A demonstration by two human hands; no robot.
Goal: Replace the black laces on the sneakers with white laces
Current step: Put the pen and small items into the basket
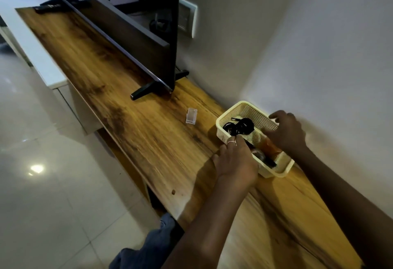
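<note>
Black laces lie bundled in a loose coil inside a cream plastic basket, toward the basket's far end. Nearer in the same basket sit an orange bottle-like thing and some darker items, too blurred to tell apart. The left hand reaches over the basket's near-left rim, a ring on one finger, its fingertips down at the edge of the lace bundle; whether they pinch a lace cannot be told. The right hand hovers over the basket's right side with fingers spread and loosely bent, holding nothing. The basket stands on a wooden tabletop, close to the white wall. Left of the basket, apart from it, a small clear plastic box rests on the wood. Beyond the basket, farther along, stands a television on black feet.
</note>
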